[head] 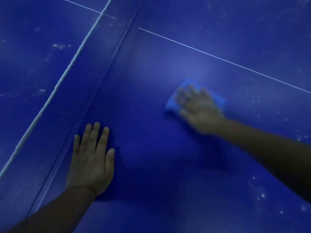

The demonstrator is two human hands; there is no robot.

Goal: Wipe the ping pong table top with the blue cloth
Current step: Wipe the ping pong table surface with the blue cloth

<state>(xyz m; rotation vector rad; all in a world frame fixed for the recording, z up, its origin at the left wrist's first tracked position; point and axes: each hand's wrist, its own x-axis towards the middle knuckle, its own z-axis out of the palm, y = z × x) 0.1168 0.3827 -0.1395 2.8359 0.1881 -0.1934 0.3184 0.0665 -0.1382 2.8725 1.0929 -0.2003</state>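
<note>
Blue table top (151, 165) bears flat left hand (90, 163); right hand (200, 108) presses blue cloth (171, 103)

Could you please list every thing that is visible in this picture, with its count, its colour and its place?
table top: one, dark blue, fills the view
net: one, blue mesh with white top edge, crosses the left side
white line: one, thin, runs across the upper right
white specks: many, right edge and beyond the net
cloth: one, light blue, under the right hand
left hand: flat on the table beside the net
right hand: blurred, pressing the cloth
</note>
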